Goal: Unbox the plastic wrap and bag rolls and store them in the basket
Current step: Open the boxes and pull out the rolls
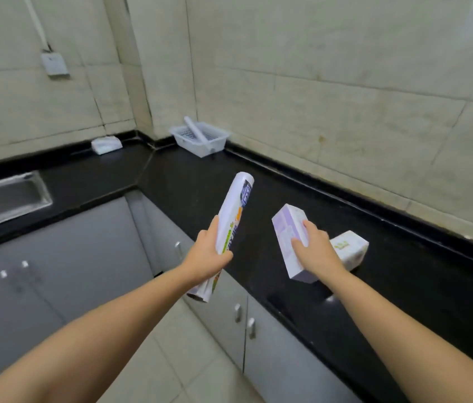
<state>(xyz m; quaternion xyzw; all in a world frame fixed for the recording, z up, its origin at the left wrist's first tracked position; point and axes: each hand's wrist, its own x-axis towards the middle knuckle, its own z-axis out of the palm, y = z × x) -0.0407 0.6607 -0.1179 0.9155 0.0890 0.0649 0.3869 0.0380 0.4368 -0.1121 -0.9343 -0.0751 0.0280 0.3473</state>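
My left hand [210, 253] grips a long white printed roll [233, 210] around its lower half, held tilted above the counter's front edge. My right hand [316, 248] holds a pale purple box [286, 228] lifted over the black counter. Behind that hand a white box with green print [351, 248] lies on the counter. A white slotted basket [188, 141] stands in the far corner against the wall, with one white roll [197, 130] leaning inside it.
The black counter [389, 257] runs in an L along tiled walls. A steel sink [2, 199] sits at the left. A small white pack [106, 144] lies near the back wall. Grey cabinet doors [84, 257] with metal handles are below.
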